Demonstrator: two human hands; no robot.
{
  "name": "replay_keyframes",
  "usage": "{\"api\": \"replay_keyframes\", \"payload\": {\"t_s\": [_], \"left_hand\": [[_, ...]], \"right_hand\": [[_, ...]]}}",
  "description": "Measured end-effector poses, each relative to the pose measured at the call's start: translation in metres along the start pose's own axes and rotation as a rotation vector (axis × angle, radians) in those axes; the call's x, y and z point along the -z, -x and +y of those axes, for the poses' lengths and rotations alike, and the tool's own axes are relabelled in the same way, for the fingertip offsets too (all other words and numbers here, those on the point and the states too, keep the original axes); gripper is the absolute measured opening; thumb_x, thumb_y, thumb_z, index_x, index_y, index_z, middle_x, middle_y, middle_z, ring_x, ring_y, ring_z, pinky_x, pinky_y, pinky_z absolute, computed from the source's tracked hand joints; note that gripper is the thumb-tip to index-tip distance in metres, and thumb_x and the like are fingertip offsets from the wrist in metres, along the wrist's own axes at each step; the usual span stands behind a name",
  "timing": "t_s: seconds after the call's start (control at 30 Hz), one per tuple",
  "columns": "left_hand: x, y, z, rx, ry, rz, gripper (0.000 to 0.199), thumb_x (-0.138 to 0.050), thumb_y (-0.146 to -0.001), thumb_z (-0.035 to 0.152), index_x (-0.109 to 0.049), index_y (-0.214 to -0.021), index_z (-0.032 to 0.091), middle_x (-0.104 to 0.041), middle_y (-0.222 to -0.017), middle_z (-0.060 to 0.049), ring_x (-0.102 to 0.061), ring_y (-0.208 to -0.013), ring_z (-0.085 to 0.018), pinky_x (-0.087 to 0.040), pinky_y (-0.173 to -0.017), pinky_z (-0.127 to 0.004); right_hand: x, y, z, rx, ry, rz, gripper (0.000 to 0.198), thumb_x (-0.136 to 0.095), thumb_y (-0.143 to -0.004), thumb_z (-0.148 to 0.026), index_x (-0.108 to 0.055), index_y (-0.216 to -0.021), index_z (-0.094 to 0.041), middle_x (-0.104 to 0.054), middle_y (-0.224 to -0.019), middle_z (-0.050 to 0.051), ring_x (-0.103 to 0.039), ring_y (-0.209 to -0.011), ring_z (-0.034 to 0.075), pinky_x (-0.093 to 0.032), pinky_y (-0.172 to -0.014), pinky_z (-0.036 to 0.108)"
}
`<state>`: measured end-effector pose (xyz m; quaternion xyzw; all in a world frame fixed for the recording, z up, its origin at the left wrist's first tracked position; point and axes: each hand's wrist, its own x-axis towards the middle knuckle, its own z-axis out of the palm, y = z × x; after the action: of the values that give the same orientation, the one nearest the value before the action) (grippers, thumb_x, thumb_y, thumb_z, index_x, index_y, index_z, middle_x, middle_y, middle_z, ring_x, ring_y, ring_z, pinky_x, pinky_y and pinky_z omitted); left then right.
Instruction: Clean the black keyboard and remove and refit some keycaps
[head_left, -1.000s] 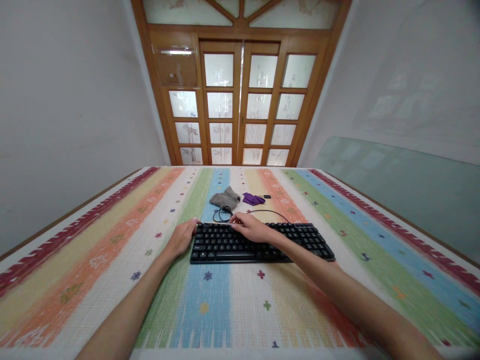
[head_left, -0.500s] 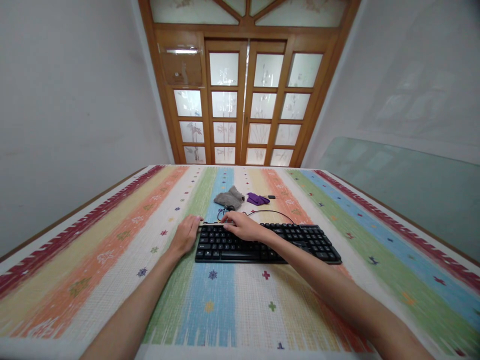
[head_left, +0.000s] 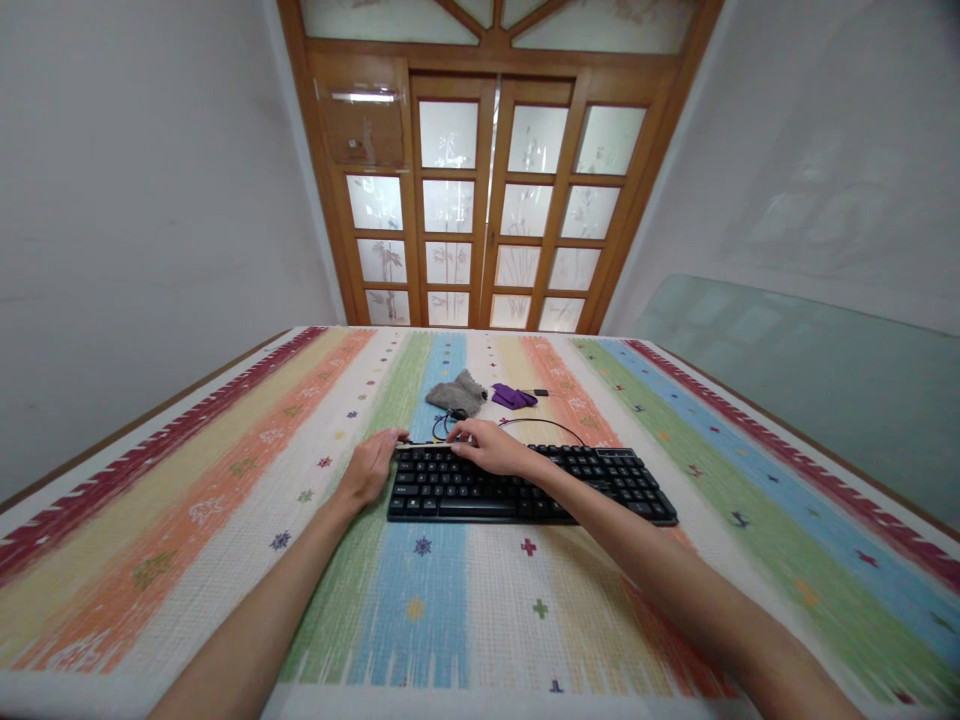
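Note:
A black keyboard (head_left: pixel 465 508) lies on the striped cloth in front of me. My left hand (head_left: pixel 369 468) is at its back left corner, fingers bent over the edge and touching it. My right hand (head_left: pixel 491 447) reaches across the keys from the right, its fingers pinched on a thin pale stick (head_left: pixel 424 446). The stick lies level along the keyboard's top row, and its left end comes close to my left fingertips. What the stick's tip looks like is too small to tell. My right forearm covers part of the keys.
Behind the keyboard lie a grey fuzzy cloth (head_left: pixel 455 394), a folded purple cloth (head_left: pixel 514 397) and a small black object (head_left: pixel 541 392). A black cable (head_left: pixel 551 422) curves behind the keyboard. The striped tablecloth (head_left: pixel 262 540) covers the table, with wooden doors (head_left: pixel 487 200) beyond.
The view has shifted very slightly. My right hand and the stick stay at nearly the same spot on the keyboard, and my left hand keeps its place at the corner.

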<state>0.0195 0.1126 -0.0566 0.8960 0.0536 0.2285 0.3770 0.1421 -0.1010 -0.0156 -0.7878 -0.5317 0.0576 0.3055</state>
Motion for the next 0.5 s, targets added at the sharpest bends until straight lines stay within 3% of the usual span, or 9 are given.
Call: {"api": "replay_keyframes", "payload": {"t_s": [0.23, 0.5], "left_hand": [[0.002, 0.002, -0.001, -0.007, 0.012, 0.005, 0.063, -0.019, -0.095, 0.052, -0.070, -0.095, 0.016, -0.073, -0.099, -0.010, -0.066, -0.092, -0.025, -0.049, -0.091, -0.040], [0.000, 0.001, -0.004, -0.012, -0.003, 0.011, 0.064, -0.018, -0.095, 0.053, -0.071, -0.098, 0.016, -0.073, -0.101, -0.010, -0.066, -0.096, -0.025, -0.047, -0.097, -0.041]], "right_hand": [[-0.002, 0.004, 0.007, -0.033, 0.003, 0.047, 0.011, -0.061, -0.087, -0.015, -0.069, -0.094, -0.016, -0.067, -0.086, 0.004, -0.058, -0.080, 0.015, -0.041, -0.074, 0.026], [-0.003, 0.008, 0.011, -0.046, 0.055, 0.090, 0.009, -0.063, -0.084, -0.016, -0.069, -0.091, -0.016, -0.066, -0.085, 0.004, -0.059, -0.081, 0.016, -0.042, -0.076, 0.028]]}}
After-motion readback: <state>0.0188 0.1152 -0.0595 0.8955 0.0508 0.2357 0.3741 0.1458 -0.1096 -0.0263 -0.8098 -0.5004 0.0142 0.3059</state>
